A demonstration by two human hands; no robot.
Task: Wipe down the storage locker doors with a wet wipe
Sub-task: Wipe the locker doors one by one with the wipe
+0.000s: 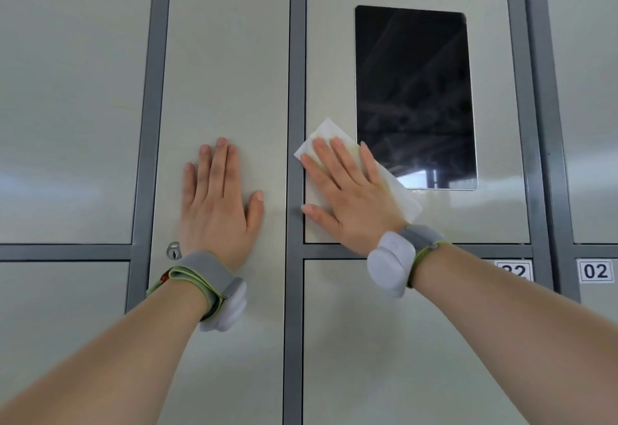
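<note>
Left hand (219, 197) lies flat on the tall narrow door (227, 57), fingers straight, wrist beside the keyhole (174, 251). Right hand (347, 197) is also flat, fingers spread, pressing the wet wipe (403, 197) against door 21 (331, 57). Wipe sits under palm and fingers, its ends showing past the fingertips and toward the wrist, just overlapping the lower-left corner of the dark screen (414, 97).
</note>
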